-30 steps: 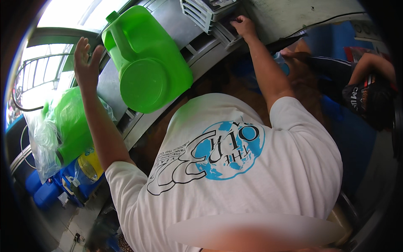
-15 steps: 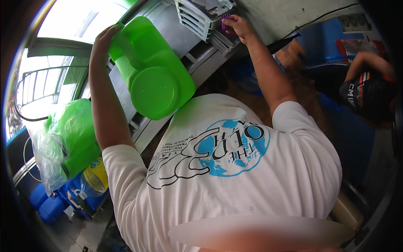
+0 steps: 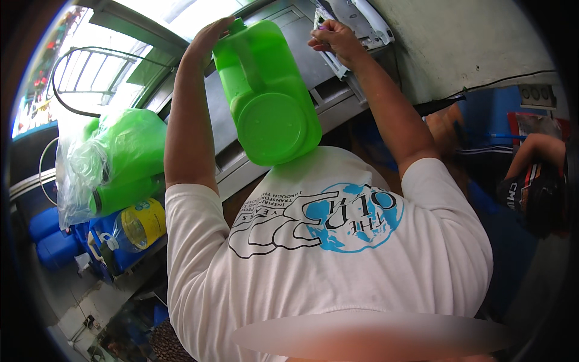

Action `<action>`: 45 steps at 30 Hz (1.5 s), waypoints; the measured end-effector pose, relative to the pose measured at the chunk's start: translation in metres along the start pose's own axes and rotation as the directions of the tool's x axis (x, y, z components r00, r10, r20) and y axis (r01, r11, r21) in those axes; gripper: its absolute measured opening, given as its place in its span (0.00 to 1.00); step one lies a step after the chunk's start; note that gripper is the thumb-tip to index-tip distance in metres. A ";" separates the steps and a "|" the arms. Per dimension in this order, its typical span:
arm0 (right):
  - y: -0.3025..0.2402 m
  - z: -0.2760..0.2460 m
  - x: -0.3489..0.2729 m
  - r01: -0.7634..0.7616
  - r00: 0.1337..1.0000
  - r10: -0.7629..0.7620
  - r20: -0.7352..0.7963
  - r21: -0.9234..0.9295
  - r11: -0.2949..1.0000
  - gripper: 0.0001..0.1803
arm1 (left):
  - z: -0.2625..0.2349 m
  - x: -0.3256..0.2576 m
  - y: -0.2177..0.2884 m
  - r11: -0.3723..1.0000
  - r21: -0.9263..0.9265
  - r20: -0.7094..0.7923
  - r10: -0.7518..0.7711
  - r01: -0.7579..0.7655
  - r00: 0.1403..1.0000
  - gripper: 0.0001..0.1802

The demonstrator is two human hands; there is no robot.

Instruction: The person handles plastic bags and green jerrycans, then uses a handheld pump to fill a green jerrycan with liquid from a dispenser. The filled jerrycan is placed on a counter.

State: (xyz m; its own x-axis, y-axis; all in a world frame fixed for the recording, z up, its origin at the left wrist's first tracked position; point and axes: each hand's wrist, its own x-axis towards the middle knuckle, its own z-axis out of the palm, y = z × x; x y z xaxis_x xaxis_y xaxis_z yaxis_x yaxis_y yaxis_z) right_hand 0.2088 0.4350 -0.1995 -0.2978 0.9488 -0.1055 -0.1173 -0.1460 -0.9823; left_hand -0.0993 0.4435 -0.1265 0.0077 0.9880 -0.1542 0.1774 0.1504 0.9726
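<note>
A translucent green plastic jug [image 3: 283, 78] leans toward me on the metal counter, its round base facing me and its handle on the left. My left hand [image 3: 212, 37] grips it at the neck; its fingertips are mostly hidden behind the top. My right hand [image 3: 339, 43] is closed in a pinch, thumb against fingers, on a small purple piece [image 3: 322, 27], mostly hidden by the fingers. Just beyond those fingers is a grey-white plastic basket [image 3: 375, 27], with a pale shiny bit at its near corner.
On the left, green jugs in a clear plastic bag [image 3: 129, 142] stand above blue containers [image 3: 57, 244] and a yellow-labelled clear bottle [image 3: 142, 226]. A window with bars lies behind. Another person's arm [image 3: 543, 151] shows at the right, near a wall socket [image 3: 535, 95].
The view has shifted, so most things sit farther right. The jug stands more upright, with my left hand still at its neck. The purple piece now shows less between my right fingers.
</note>
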 end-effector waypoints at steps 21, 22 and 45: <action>-0.027 0.078 0.101 0.158 0.986 -0.161 -0.030 -0.092 0.983 0.07 | 0.018 -0.003 0.004 0.970 0.213 -0.080 -0.105 0.120 0.991 0.23; -0.029 0.077 0.101 0.170 0.984 -0.176 -0.035 -0.126 0.977 0.07 | 0.018 -0.002 0.004 0.988 0.134 -0.077 -0.067 0.077 0.995 0.23; -0.061 0.074 0.108 0.345 0.931 -0.325 0.164 -0.683 0.644 0.09 | 0.014 0.003 -0.005 0.997 -0.018 -0.027 -0.077 0.077 0.997 0.21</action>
State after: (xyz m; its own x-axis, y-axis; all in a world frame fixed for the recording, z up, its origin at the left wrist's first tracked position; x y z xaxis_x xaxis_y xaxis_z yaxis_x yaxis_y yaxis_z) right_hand 0.1139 0.5261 -0.1392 -0.3945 0.8853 0.2463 0.4683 0.4243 -0.7750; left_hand -0.0864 0.4450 -0.1344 -0.0330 0.9740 -0.2241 0.1602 0.2265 0.9607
